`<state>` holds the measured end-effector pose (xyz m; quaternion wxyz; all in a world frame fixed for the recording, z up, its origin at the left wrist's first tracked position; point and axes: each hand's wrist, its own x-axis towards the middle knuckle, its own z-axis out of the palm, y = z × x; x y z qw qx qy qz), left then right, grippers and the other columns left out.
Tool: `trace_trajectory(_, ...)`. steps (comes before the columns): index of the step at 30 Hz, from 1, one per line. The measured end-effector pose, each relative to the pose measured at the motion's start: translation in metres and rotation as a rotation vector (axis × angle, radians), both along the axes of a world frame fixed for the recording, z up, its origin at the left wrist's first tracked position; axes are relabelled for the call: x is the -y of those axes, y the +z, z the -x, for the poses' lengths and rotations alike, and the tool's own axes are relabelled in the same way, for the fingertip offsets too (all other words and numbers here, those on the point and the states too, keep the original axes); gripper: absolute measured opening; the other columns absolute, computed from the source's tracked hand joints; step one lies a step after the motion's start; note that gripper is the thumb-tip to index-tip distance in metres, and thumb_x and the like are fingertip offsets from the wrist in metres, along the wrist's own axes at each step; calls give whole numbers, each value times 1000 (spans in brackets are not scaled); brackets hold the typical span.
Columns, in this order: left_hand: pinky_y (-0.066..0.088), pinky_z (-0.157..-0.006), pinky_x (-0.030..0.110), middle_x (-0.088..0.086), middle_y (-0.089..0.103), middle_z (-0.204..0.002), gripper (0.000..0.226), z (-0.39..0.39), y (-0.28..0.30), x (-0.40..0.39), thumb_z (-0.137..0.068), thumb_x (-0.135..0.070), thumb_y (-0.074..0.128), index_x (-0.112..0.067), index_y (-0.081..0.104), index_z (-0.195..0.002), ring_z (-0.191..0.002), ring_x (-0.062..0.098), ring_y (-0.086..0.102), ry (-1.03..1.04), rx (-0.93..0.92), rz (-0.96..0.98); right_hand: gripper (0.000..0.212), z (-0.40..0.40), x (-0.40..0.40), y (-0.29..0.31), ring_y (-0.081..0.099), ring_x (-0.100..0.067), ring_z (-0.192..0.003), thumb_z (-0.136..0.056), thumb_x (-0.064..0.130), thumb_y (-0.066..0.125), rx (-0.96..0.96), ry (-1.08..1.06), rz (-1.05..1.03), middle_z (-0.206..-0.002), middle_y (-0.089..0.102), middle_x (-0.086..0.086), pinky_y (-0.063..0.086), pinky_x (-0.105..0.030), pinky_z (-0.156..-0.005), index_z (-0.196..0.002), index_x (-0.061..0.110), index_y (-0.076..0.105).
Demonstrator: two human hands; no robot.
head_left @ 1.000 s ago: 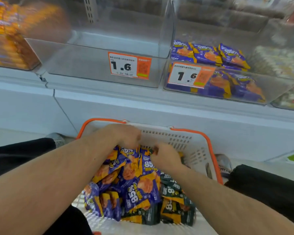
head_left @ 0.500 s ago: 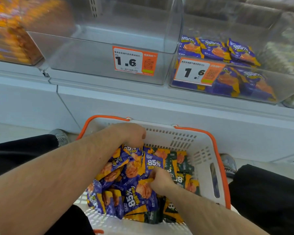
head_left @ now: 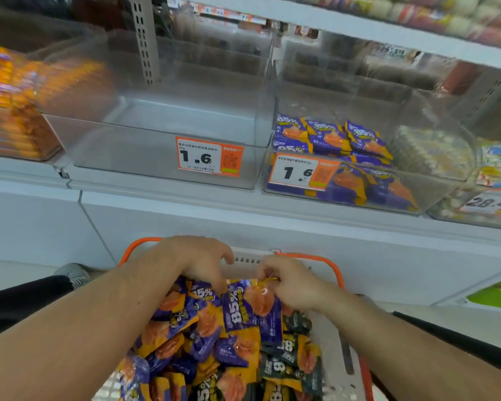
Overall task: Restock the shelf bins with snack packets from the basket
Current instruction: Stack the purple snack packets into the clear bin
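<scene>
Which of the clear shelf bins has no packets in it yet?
The middle bin, the one with the left 1.6 tag. The bin on its right already holds purple packets, and the bin on its left is full of orange ones.

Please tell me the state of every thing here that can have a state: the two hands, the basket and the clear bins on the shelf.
Left hand: curled over purple packets in the basket.
Right hand: pinching the top edge of one purple packet.
Basket: loaded with purple and dark packets.
Middle bin: empty.
Right bin: partly filled with purple packets.
Left bin: full of orange packets, blurred.
</scene>
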<state>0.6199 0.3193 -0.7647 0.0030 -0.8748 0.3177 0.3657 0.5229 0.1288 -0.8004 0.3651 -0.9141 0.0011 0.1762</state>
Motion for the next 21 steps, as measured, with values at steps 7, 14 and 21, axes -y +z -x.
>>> trace_trajectory(7, 50, -68, 30, 1, 67, -87, 16, -16, 32, 3, -84, -18, 72, -17, 63, -97, -72, 12, 59, 329, -138, 538, 36, -5, 23, 74, 58, 3, -62, -83, -22, 56, 112, -105, -350, -73, 63, 3, 47, -14, -64, -75, 14, 60)
trace_trajectory(14, 57, -81, 37, 1, 70, -107, 39, -17, 56, -2, -77, -33, 81, -24, 58, -108, -97, 21, 68, 456, -280, 599, 43, 1, 29, 100, 64, -7, -70, -83, -25, 48, 153, -196, -495, -84, 68, -7, 49, -19, -66, -81, 14, 66)
trace_trajectory(21, 56, -61, 27, 3, 76, -82, 19, 1, 100, 15, -83, 2, 71, -10, 63, -95, -69, 13, 70, 506, -215, 1072, 39, 8, 24, 115, 65, -12, -77, -83, -21, 55, 241, -204, -469, -89, 73, 7, 55, -30, -70, -82, 16, 65)
